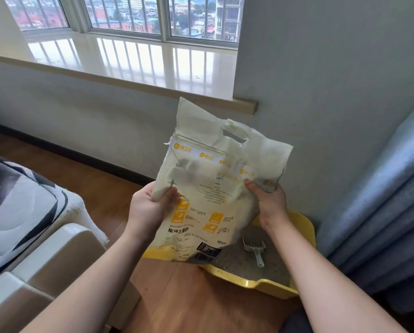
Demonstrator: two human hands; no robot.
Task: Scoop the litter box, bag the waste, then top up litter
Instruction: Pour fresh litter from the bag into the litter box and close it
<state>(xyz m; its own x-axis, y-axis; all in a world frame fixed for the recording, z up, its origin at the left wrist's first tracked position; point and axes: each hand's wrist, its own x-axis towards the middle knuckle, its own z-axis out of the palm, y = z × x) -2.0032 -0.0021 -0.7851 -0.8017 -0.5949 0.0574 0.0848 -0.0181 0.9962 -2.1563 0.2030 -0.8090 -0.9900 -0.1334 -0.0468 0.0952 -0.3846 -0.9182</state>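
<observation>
Gripping the cream printed bentonite litter bag (208,200) upright, left hand (148,207) and right hand (271,203) pinch its sides above the yellow plastic litter box (268,284); top-up apparently unpoured.

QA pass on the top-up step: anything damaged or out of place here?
Yes. The scoop lies in the litter box, in the way of a pour. The litter bag, held by both hands, has a ragged top.

Both arms reach forward, hands raised.
The left hand (148,207) and right hand (271,203) each grip with curled fingers.
</observation>
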